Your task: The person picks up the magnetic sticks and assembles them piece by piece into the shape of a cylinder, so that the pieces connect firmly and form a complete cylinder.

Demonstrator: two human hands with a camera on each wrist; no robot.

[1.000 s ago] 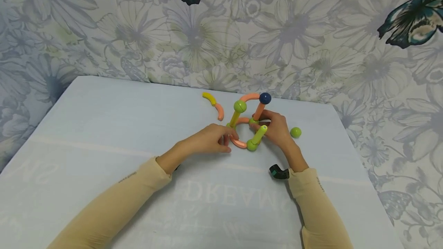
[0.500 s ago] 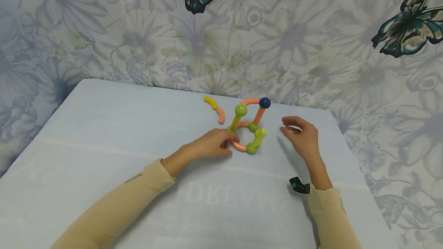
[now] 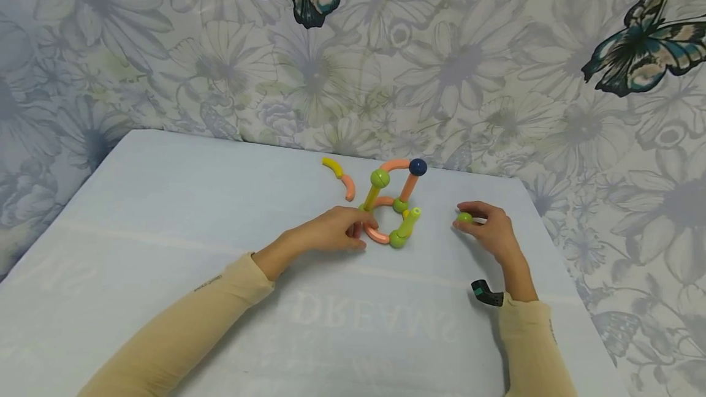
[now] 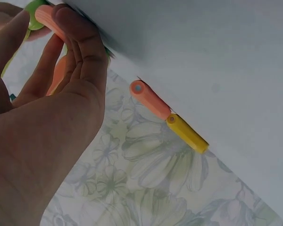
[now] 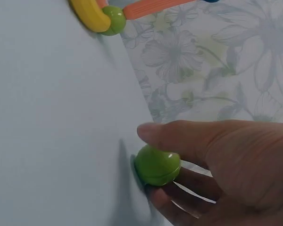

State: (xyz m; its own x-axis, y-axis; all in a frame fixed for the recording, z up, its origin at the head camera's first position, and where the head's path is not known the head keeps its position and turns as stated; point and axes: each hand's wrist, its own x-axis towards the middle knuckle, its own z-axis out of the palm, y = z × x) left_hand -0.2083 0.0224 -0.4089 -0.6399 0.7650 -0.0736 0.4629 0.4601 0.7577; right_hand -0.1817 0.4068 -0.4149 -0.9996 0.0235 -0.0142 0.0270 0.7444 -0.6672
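Note:
A frame of magnetic sticks and balls stands on the table: a ring of curved sticks at the bottom, an orange curved stick (image 3: pixel 379 235) at its near left. My left hand (image 3: pixel 331 230) grips the frame there; the left wrist view shows its fingers around an orange stick (image 4: pixel 49 21). From the ring rise a yellow stick (image 3: pixel 371 198) topped by a green ball (image 3: pixel 380 178), an orange stick (image 3: pixel 409 189) under a dark blue ball (image 3: pixel 418 167), and a short lime stick (image 3: pixel 410 220). To the right, my right hand (image 3: pixel 493 234) holds a loose green ball (image 5: pixel 158 165) between thumb and fingers.
A yellow curved stick (image 3: pixel 332 166) and an orange curved stick (image 3: pixel 349 187) lie end to end behind my left hand. The white table (image 3: pixel 220 176) meets a flowered wall (image 3: pixel 309 78) at the back. A black camera mount (image 3: pixel 486 293) sits at my right wrist.
My right hand has let go of the frame, moved right, and taken hold of the loose green ball. The left hand has stayed on the frame.

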